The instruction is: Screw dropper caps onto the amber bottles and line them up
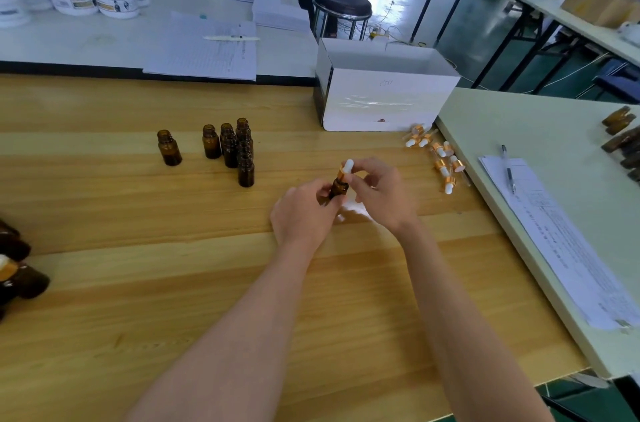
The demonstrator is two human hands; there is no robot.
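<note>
My left hand [304, 210] grips a small amber bottle [338, 187] above the middle of the wooden table [173, 283]. My right hand [381, 193] pinches the white-and-gold dropper cap [346, 168] that sits on the bottle's neck. Several uncapped amber bottles [235, 150] stand in a cluster to the left, with one more bottle [169, 147] apart from them. Loose dropper caps [440, 155] lie scattered to the right, near the table's edge.
An open white box [384, 99] stands behind the caps. A pale green table [540, 131] on the right carries papers, a pen [508, 168] and more amber bottles [623, 141]. Dark bottles [17, 269] lie at the left edge. White tubs and a stool stand beyond.
</note>
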